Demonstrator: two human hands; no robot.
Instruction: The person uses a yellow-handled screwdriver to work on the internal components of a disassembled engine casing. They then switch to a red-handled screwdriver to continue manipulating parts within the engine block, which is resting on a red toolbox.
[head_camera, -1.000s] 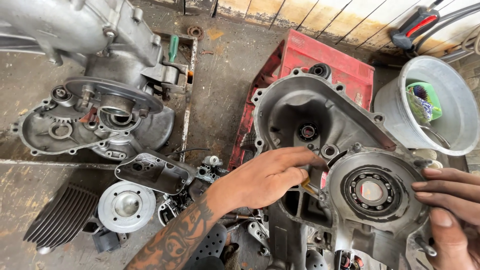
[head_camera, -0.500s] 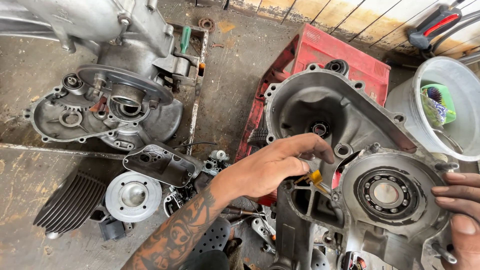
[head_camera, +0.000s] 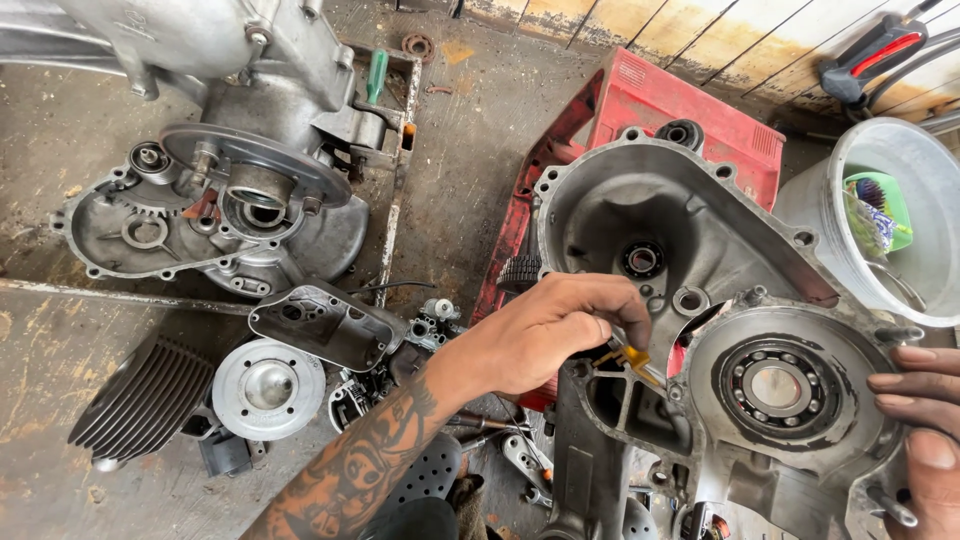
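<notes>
There are two hands, the left hand (head_camera: 545, 330) and the right hand (head_camera: 925, 430), and two big metal engine cases, one near (head_camera: 720, 300) and one far (head_camera: 230, 180). There is one red box (head_camera: 690, 100), one grey bucket (head_camera: 880, 200), one round shiny cap (head_camera: 268, 388), one ribbed cylinder (head_camera: 145, 395) and one green-handled tool (head_camera: 376, 75).

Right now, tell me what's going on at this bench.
A person is working on a grey metal engine casing that lies open side up. The left hand pinches a small yellow-handled tool at the casing's middle, beside the round bearing. The right hand rests flat on the casing's right edge. A red case sits under it, and a second engine block lies further left.
</notes>
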